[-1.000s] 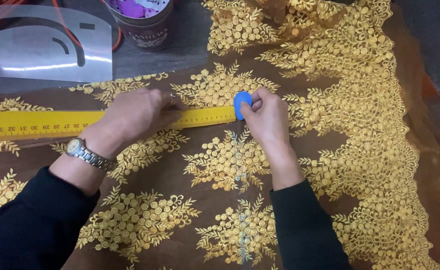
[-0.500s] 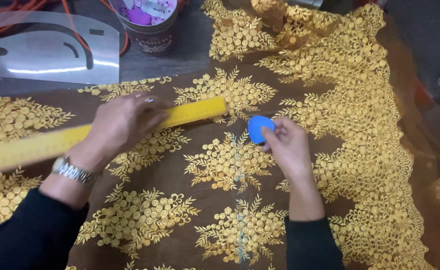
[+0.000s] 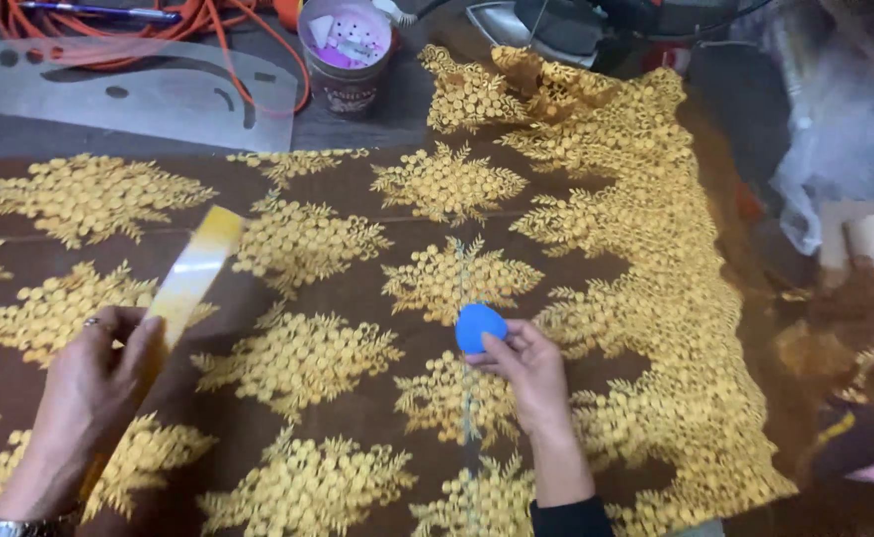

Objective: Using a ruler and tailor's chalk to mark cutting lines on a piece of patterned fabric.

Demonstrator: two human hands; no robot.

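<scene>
Brown gold-embroidered fabric (image 3: 357,288), left hand (image 3: 94,373) gripping yellow ruler (image 3: 193,268), right hand (image 3: 526,363) pinching blue chalk (image 3: 479,326)

Yellow ruler (image 3: 190,270) tilted up off brown lace fabric (image 3: 357,298), blue oval chalk (image 3: 479,326) on it

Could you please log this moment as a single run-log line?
left hand: grips yellow ruler, tilted | right hand: grips blue tailor's chalk on brown lace fabric | tin behind

Shown: my two hands, left (image 3: 84,383) and right (image 3: 526,363); one yellow ruler (image 3: 190,273); one blue chalk (image 3: 480,326); one embroidered cloth (image 3: 357,298); one tub (image 3: 346,52); one clear curve template (image 3: 129,94).
</scene>
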